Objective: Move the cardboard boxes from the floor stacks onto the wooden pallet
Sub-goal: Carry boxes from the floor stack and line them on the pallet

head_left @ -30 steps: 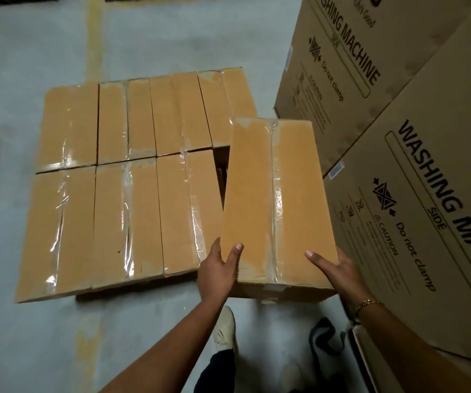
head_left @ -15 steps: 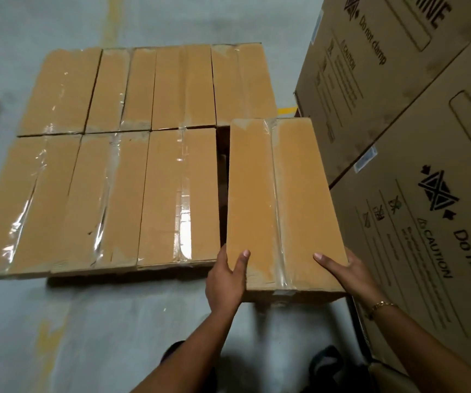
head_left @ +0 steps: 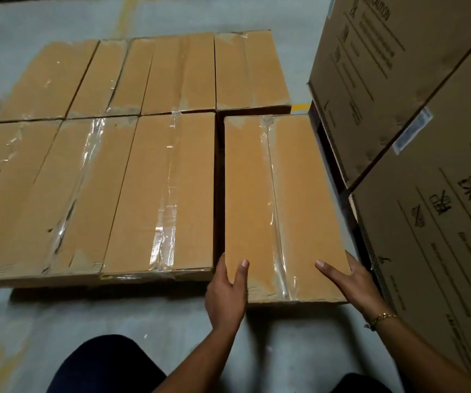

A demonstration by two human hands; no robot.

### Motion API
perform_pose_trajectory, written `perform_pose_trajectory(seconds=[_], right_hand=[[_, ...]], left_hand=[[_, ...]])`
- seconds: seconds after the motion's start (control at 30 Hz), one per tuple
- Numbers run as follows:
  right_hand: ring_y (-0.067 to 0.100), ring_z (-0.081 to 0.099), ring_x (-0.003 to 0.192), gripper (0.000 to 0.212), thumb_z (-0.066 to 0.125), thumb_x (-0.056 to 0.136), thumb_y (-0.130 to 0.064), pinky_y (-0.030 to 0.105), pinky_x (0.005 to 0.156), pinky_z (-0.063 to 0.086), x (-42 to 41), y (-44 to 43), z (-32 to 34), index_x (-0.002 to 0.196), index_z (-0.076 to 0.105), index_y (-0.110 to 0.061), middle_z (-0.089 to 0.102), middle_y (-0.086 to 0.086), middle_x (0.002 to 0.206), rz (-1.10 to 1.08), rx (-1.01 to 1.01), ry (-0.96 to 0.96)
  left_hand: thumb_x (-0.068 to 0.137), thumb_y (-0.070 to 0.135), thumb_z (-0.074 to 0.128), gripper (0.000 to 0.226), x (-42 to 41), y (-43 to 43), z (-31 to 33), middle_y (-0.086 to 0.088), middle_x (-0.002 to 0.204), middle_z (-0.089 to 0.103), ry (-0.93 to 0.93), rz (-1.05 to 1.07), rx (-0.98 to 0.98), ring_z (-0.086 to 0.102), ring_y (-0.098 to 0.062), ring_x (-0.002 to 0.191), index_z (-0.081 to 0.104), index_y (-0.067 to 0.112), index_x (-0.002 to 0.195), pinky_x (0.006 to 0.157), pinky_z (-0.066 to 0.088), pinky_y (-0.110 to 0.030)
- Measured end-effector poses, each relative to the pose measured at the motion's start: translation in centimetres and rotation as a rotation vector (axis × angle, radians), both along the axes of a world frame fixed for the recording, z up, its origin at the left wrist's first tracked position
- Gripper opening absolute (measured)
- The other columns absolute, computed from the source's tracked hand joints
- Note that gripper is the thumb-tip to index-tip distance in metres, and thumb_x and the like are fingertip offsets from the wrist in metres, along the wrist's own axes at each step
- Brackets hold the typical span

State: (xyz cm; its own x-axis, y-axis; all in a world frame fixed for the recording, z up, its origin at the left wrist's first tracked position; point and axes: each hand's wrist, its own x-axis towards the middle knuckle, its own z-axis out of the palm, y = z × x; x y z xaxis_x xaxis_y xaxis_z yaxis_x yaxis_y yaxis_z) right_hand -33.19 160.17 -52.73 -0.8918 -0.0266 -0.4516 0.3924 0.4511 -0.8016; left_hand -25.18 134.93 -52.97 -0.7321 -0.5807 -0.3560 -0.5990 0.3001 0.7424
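Long, smooth, tape-seamed cardboard box [head_left: 248, 194]

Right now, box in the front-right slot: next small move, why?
Probably slide the held box left and slightly forward: a dark gap separates it from the neighbouring box, and its near end juts past that row's edge. Left hand and right hand grip its near corners.
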Motion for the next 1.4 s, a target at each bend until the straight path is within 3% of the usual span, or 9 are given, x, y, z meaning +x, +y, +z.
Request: perform_pose_trajectory(seconds=[0.13, 0.27, 0.4, 0.73, 0.9, 1.03, 1.13, 1.23, 1.4], right_hand=[[0.015, 0.066, 0.111, 0.094, 0.072, 0.059, -0.082, 0.043, 0.103, 0.052, 1.2, -0.1, -3.5, 0.135, 0.059, -0.029, 0.071, -0.009, 0.119, 0.015, 0.016, 0.021], [0.018, 0.064, 0.117, 0.092, 0.075, 0.067, -0.078, 0.042, 0.106, 0.049, 1.8, -1.2, -4.6, 0.141, 0.056, -0.026, 0.069, -0.005, 0.125, 0.023, 0.019, 0.034], [0.017, 0.064, 0.115, 0.105, 0.068, 0.055, -0.09, 0.042, 0.105, 0.051, 2.0, -1.5, -5.7, 0.141, 0.055, -0.031, 0.068, -0.008, 0.125, 0.028, 0.025, 0.043], [0.018, 0.062, 0.115, 0.098, 0.064, 0.063, -0.089, 0.039, 0.101, 0.051, 1.7, -1.5, -6.3, 0.142, 0.05, -0.034, 0.066, -0.01, 0.126, 0.088, 0.082, 0.056], [0.022, 0.062, 0.117, 0.086, 0.068, 0.072, -0.076, 0.04, 0.1, 0.051, 1.7, -1.7, -6.1, 0.143, 0.048, -0.03, 0.065, -0.006, 0.128, 0.099, 0.094, 0.042], [0.025, 0.058, 0.126, 0.094, 0.07, 0.071, -0.072, 0.037, 0.101, 0.048, 1.9, -1.6, -5.3, 0.15, 0.039, -0.03, 0.059, -0.005, 0.135, 0.122, 0.075, 0.061], [0.024, 0.047, 0.138, 0.107, 0.077, 0.074, -0.064, 0.038, 0.107, 0.041, 2.4, -0.9, -4.5, 0.159, 0.022, -0.03, 0.044, 0.0, 0.155, 0.193, 0.074, 0.065], [0.016, 0.049, 0.13, 0.129, 0.083, 0.059, -0.075, 0.033, 0.105, 0.042, 2.8, 0.1, -4.5, 0.159, 0.01, -0.038, 0.044, -0.008, 0.151, 0.328, 0.045, 0.053], [0.013, 0.035, 0.144, 0.159, 0.09, 0.045, -0.076, 0.036, 0.119, 0.033, 2.8, 0.8, -5.0, 0.153, -0.023, -0.047, 0.022, -0.011, 0.163, 0.493, 0.101, 0.012]], left_hand=[[0.086, 0.083, 0.041, 0.081, 1.3, -0.2, -2.5, 0.006, 0.143, 0.06, 0.0, 0.016, -0.004, 0.056, -0.021, 0.13, 0.042, 0.036, 0.151, 0.1, 0.049, -0.039], [0.091, 0.074, 0.048, 0.072, 1.7, -1.0, -3.4, 0.002, 0.143, 0.06, 0.016, 0.029, -0.043, 0.056, -0.023, 0.131, 0.047, 0.032, 0.15, 0.092, 0.044, -0.031], [0.097, 0.059, 0.056, 0.06, 1.6, -1.1, -3.8, 0.002, 0.139, 0.063, 0.046, 0.039, -0.088, 0.058, -0.024, 0.129, 0.052, 0.027, 0.147, 0.086, 0.036, -0.025], [0.085, 0.068, 0.066, 0.058, 2.5, -2.0, -4.9, 0.001, 0.109, 0.074, 0.07, 0.148, -0.207, 0.066, -0.017, 0.095, 0.069, 0.024, 0.122, 0.08, 0.054, -0.034], [0.09, 0.061, 0.061, 0.039, 3.8, -3.4, -4.9, 0.006, 0.096, 0.065, 0.135, 0.078, -0.486, 0.061, -0.019, 0.093, 0.066, 0.023, 0.099, 0.071, 0.048, -0.033], [0.088, 0.072, 0.048, 0.062, 3.5, -4.5, -4.5, -0.005, 0.122, 0.052, 0.175, -0.176, -0.708, 0.048, -0.027, 0.116, 0.059, 0.019, 0.119, 0.092, 0.039, -0.044], [0.076, 0.096, 0.037, 0.109, 2.6, -6.3, -3.7, -0.002, 0.166, 0.013, 0.026, -0.517, -0.695, 0.008, -0.022, 0.154, 0.026, 0.025, 0.157, 0.121, 0.013, -0.05], [0.061, 0.108, 0.028, 0.141, 2.0, -7.8, -3.1, -0.002, 0.166, -0.03, -0.116, -0.766, -0.745, -0.028, -0.019, 0.152, -0.015, 0.018, 0.161, 0.124, -0.014, -0.048], [0.056, 0.11, 0.026, 0.15, 2.1, -8.4, -4.3, -0.006, 0.163, -0.034, -0.218, -0.9, -0.78, -0.032, -0.021, 0.15, -0.024, 0.011, 0.157, 0.124, -0.013, -0.049]])
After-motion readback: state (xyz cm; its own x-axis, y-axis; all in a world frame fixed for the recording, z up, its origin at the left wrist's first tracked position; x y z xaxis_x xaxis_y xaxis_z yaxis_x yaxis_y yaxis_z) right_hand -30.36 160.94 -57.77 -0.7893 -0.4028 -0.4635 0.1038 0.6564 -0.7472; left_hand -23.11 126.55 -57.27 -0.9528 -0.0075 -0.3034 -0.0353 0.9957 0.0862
